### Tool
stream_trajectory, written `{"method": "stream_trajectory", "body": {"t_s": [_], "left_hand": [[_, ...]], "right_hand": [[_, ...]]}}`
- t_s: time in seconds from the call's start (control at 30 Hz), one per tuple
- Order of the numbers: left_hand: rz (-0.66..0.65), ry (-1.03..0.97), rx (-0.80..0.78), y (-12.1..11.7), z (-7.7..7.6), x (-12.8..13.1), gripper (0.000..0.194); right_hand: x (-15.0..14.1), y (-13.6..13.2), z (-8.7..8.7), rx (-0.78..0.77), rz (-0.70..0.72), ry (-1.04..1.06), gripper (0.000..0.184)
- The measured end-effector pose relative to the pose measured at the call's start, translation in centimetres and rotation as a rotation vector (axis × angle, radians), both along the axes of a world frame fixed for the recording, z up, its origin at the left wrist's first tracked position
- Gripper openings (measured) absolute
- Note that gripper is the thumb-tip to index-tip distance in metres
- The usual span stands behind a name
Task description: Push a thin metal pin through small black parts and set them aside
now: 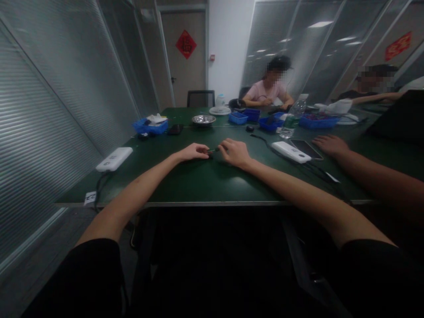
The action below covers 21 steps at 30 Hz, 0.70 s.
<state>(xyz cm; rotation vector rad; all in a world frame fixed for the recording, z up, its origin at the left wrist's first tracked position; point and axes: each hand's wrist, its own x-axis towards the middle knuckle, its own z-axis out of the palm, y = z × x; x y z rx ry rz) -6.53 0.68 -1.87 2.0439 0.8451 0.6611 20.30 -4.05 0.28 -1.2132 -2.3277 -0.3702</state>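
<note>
My left hand (194, 152) rests on the green table (185, 185), thumb and fingers closed around a small dark piece (210, 156) that I cannot make out clearly. Facing it, my right hand (234, 152) has its fingertips pinched on a slim screwdriver (214, 150). The thin shaft points left and reaches the fingertips of my left hand. Where its tip meets the small piece is too small to tell.
A metal bowl (203, 120), a blue basket (150, 126) and a dark phone (175, 129) stand beyond my hands. White power banks (114, 159) flank them. At right are a water bottle (294, 117), blue trays (271, 123) and another person's hand (331, 145).
</note>
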Motion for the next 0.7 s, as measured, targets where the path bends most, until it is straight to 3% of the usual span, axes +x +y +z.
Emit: {"method": "stream_trajectory", "body": {"t_s": [0.33,0.7], "left_hand": [[-0.03,0.061,0.017,-0.78,0.76,0.14,0.05],[-0.007,0.137,0.15,-0.54,0.66,-0.22,0.043]], "right_hand": [[0.19,0.26,0.19,-0.004,-0.052,0.043,0.041],[0.37,0.3,0.6,-0.063,-0.135,0.027,0.045]]}}
